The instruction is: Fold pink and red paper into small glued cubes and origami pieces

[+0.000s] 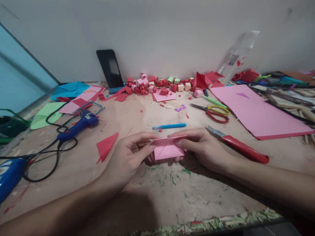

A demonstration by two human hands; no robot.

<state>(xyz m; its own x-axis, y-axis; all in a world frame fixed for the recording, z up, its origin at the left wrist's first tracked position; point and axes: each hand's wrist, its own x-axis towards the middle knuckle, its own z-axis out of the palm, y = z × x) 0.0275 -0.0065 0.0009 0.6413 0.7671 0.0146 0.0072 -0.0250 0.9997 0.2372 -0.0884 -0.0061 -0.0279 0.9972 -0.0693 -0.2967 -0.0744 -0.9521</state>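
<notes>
A small folded piece of pink paper with diagonal creases is held between my two hands above the front middle of the table. My left hand grips its left edge, thumb in front and fingers behind. On the other side my right hand pinches the right edge the same way. Just beyond the paper lies a blue pen. Pliers with red handles rest beside my right hand. A red paper triangle lies left of my left hand. Some fingertips are hidden behind the paper.
Many small paper cubes pile along the wall, near a leaning phone. Scissors, pink sheets and a plastic bottle are on the right. A blue glue gun with its black cable lies left.
</notes>
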